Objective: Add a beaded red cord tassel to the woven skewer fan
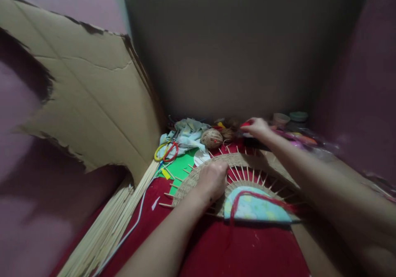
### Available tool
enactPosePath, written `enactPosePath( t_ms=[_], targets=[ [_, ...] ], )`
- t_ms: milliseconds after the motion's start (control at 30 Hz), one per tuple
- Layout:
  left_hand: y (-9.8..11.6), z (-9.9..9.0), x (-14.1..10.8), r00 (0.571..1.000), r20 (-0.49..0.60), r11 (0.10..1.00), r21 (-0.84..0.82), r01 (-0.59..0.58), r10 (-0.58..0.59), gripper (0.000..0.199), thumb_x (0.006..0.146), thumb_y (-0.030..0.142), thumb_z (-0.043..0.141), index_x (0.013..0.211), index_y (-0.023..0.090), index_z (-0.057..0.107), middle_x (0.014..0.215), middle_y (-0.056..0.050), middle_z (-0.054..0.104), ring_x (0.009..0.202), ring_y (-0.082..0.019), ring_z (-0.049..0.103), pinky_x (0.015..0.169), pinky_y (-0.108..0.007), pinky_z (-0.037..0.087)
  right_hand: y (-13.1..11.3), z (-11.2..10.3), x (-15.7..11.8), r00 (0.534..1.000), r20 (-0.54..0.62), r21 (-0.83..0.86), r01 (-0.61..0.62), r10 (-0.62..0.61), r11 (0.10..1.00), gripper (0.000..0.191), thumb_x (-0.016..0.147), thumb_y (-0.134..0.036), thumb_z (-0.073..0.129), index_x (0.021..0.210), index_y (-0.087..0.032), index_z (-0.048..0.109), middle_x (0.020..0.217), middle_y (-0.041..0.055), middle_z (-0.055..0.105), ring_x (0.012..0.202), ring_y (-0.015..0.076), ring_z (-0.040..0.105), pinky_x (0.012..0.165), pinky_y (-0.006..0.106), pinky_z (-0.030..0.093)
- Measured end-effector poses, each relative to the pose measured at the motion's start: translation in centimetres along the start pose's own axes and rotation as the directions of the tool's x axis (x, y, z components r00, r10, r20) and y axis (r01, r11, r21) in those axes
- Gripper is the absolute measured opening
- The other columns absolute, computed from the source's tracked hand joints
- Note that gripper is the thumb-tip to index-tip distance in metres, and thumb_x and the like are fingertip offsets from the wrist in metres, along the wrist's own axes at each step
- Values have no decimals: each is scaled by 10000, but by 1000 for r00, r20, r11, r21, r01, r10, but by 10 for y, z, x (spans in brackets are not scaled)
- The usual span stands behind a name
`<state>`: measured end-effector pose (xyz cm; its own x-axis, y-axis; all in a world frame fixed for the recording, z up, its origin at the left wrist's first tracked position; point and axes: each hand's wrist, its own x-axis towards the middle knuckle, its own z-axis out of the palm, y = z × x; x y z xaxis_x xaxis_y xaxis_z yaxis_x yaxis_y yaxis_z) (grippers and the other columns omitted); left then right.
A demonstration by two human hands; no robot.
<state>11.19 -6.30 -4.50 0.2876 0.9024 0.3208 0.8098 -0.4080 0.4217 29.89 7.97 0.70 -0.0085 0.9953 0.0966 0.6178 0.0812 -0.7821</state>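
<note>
A half-round woven piece (189, 186) of twine on thin wooden sticks lies before me, its stick ends poking out round the curved rim. My left hand (213, 180) is closed on its woven band, with the fingertips hidden. Along the piece's straight side sits a blue-green patterned cloth panel (258, 206), and loose red yarn (247, 193) trails across it. Reaching beyond the rim, my right hand (258, 127) has its fingers closed on a small red object (246, 125) that is too small to identify.
Twine balls (212, 138), a patterned cloth (190, 130) and scissors (169, 151) with red and yellow handles lie at the back. Thin sticks (114, 223) are bundled at left below torn cardboard (93, 83). Small cups (281, 119) stand back right.
</note>
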Motion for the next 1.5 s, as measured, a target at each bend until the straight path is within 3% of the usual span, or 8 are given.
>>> enactPosePath(
  t_ms=[167,233,400,600,867,1067,1300,1500],
  targets=[
    [1,-3,5,997,-76,979,-203,11,-27,198,793,82,511,843,178,677,896,-96,709,863,-239,638,816,-388,467,-2,-46,-60,988,124,462,26,-94,886,318,921,-377,415,1076,-178,610,1058,124,665,855,192,638,760,340,518],
    [6,-7,7,994,-97,950,-313,13,-45,178,817,127,514,865,176,678,865,-73,710,805,-205,641,777,-353,483,3,-49,-95,959,251,751,-105,-134,652,291,884,-434,491,995,-207,634,1042,102,667,853,184,624,800,331,498],
    [28,-15,4,994,-86,830,-558,3,-61,206,857,287,524,965,154,638,738,-28,656,615,-133,587,571,-254,485,15,-36,-157,876,450,868,-382,-175,318,279,781,-434,662,897,-181,650,854,80,667,743,147,589,710,261,488],
    [45,-21,-5,994,-73,567,-824,-15,-81,203,780,269,657,961,180,633,757,9,614,622,-87,531,570,-200,447,19,-23,-173,828,543,840,-531,-143,115,250,742,-364,717,856,-151,653,735,45,649,635,127,560,635,242,470],
    [54,-19,-11,999,-15,518,-855,-29,31,126,730,211,703,799,149,618,798,-28,644,746,-140,595,717,-281,479,26,-8,-175,805,549,836,-527,-223,155,358,710,-387,749,914,-105,664,730,48,660,619,130,595,574,226,471],
    [58,-19,-11,999,-37,600,-799,-19,-18,66,755,148,637,709,148,589,685,16,572,616,-92,515,597,-223,431,32,-1,-177,840,488,871,-451,-236,196,312,761,-381,707,936,-126,668,788,55,674,654,139,617,588,245,475],
    [58,-17,-11,1000,-2,503,-864,-10,16,39,820,160,559,787,161,538,662,34,529,544,-71,454,500,-200,372,35,-1,-181,823,504,863,-483,-261,146,317,761,-332,710,991,-116,671,883,78,680,702,146,618,646,255,479],
    [58,-17,-14,998,-66,595,-802,-61,14,51,847,185,539,804,158,537,644,38,501,543,-69,450,501,-197,375,39,0,-179,854,474,881,-460,-214,111,277,739,-325,732,932,-136,673,837,58,671,686,155,599,644,272,461]
  ],
)
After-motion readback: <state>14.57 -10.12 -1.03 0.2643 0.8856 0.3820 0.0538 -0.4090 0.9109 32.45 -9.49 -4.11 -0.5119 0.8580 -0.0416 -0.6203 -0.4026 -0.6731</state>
